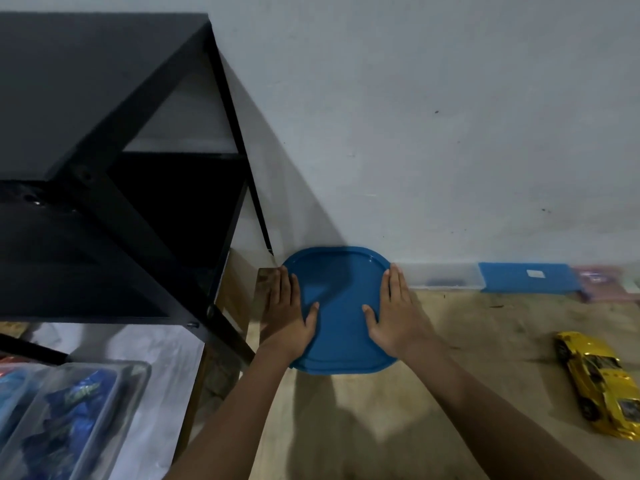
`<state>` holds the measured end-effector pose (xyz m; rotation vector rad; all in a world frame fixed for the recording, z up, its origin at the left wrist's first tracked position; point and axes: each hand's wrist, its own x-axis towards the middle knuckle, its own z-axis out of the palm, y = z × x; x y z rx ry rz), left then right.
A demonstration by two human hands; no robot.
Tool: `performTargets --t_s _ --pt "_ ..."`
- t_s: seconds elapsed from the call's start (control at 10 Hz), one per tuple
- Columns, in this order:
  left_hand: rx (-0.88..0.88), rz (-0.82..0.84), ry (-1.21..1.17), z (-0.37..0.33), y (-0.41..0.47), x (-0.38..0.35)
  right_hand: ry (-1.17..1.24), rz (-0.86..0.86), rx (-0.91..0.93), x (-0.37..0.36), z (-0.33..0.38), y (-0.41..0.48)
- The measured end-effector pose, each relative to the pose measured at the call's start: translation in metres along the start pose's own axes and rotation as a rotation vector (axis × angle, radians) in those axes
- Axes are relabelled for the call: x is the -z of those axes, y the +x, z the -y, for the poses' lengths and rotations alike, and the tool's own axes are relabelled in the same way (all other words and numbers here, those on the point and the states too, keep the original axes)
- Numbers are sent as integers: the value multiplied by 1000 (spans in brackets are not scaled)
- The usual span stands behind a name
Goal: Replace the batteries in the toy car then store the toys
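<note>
A blue lid [341, 289] covers a container on the floor against the wall. My left hand [289, 311] lies flat on the lid's left edge, fingers straight, thumb on the top. My right hand [394, 313] lies flat on the right edge in the same way. A yellow toy car [601, 384] sits on the wooden floor at the right, apart from both hands. The container under the lid is hidden.
A black shelf unit [114, 168] stands at the left. Below it a clear tray with blue toys [65, 420] rests on white sheeting. Along the wall at the right lie a clear box [446, 275], a blue lid [530, 277] and a pinkish box [609, 284].
</note>
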<state>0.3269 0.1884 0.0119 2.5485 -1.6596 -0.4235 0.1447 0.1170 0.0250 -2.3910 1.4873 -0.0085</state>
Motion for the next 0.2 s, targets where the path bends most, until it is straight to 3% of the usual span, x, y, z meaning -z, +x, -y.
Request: performTargets --t_s 0.1,0.2 --pt "2 -10 4 1 -4 -4 -13 16 -12 -3 -1 -1" --pt "12 -23 -15 2 -6 -3 -16 -124 19 -8 -1 -4"
